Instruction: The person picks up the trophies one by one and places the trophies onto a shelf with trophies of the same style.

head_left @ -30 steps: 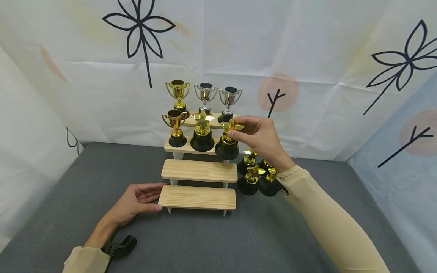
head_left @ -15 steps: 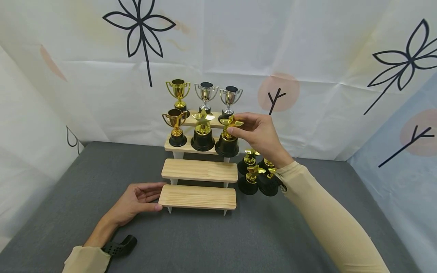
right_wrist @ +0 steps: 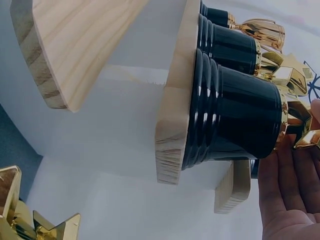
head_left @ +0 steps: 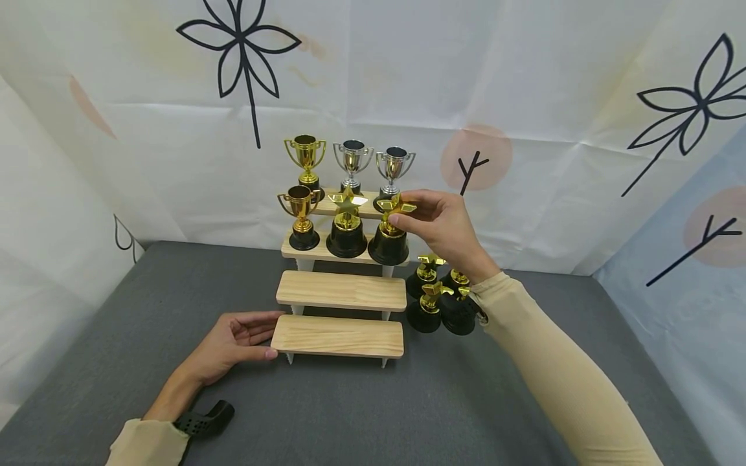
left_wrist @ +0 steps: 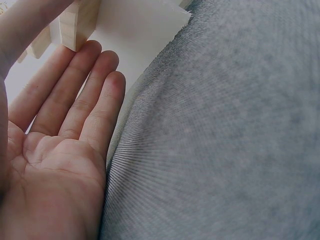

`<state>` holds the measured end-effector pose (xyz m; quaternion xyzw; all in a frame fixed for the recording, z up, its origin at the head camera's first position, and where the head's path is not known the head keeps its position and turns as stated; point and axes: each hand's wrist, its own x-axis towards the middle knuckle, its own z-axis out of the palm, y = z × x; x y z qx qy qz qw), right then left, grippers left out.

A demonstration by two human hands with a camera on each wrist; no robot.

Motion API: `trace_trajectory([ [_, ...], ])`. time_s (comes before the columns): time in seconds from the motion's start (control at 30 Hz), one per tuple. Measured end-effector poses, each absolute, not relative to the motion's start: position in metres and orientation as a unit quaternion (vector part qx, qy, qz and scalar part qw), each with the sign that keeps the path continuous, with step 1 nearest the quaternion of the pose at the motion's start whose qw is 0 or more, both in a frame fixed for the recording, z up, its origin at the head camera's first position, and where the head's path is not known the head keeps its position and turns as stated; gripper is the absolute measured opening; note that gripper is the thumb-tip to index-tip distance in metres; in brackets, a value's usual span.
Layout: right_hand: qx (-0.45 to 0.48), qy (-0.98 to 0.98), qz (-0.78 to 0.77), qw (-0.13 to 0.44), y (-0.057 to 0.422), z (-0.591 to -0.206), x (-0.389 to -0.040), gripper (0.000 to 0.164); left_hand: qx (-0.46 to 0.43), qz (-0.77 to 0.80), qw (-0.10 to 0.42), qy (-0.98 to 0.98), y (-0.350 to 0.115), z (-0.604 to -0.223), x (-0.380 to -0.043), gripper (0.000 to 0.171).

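Observation:
My right hand [head_left: 445, 226] pinches the gold star of a star trophy [head_left: 388, 247] between thumb and fingers. In the right wrist view its black base [right_wrist: 240, 112] stands right at the end of the second-highest step [right_wrist: 172, 125]. To its left, that step also bears another star trophy [head_left: 346, 238] and a gold-coloured cup trophy [head_left: 300, 207]. My left hand [head_left: 224, 346] rests beside the left end of the lowest step [head_left: 338, 335] of the wooden stand, thumb at its front corner. In the left wrist view the fingers [left_wrist: 70, 100] lie nearly straight, tips at the wood.
On the top step stand a gold cup [head_left: 305, 155] and two silver cups [head_left: 352, 158]. Several more star trophies [head_left: 424, 316] stand on the grey table [head_left: 326, 414], right of the stand and under my right forearm. A printed white cloth [head_left: 402, 71] hangs behind.
My right hand and the star trophy have shifted slightly back and up, bringing its base further over the second-highest step. My left hand stays in place.

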<state>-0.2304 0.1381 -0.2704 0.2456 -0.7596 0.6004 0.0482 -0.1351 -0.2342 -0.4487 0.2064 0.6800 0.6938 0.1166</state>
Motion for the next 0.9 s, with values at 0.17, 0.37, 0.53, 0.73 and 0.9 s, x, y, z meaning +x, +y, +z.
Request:
trace_trajectory([
  [0.17,0.244,-0.758,0.603,0.049,0.1381,-0.2719,-0.2309,0.034,0.206,0.692,0.116,0.682,-0.234,-0.4485,-0.1352,0.068],
  [0.37,0.246,-0.755,0.607,0.049,0.1383,-0.2724,-0.2318,0.034,0.206,0.692,0.115,0.683,-0.2343,-0.4487,-0.1354,0.068],
  [0.53,0.243,-0.752,0.612,0.045,0.1391,-0.2734,-0.2315,0.036,0.206,0.692,0.114,0.683,-0.2345,-0.4494,-0.1352,0.068],
  [0.73,0.236,-0.759,0.606,0.046,0.1416,-0.2752,-0.2295,0.039,0.204,0.692,0.113,0.683,-0.2339,-0.4492,-0.1352,0.068],
  [0.9,0.233,-0.765,0.599,0.05,0.1436,-0.276,-0.2283,0.04,0.203,0.693,0.114,0.683,-0.2337,-0.4493,-0.1356,0.067],
])
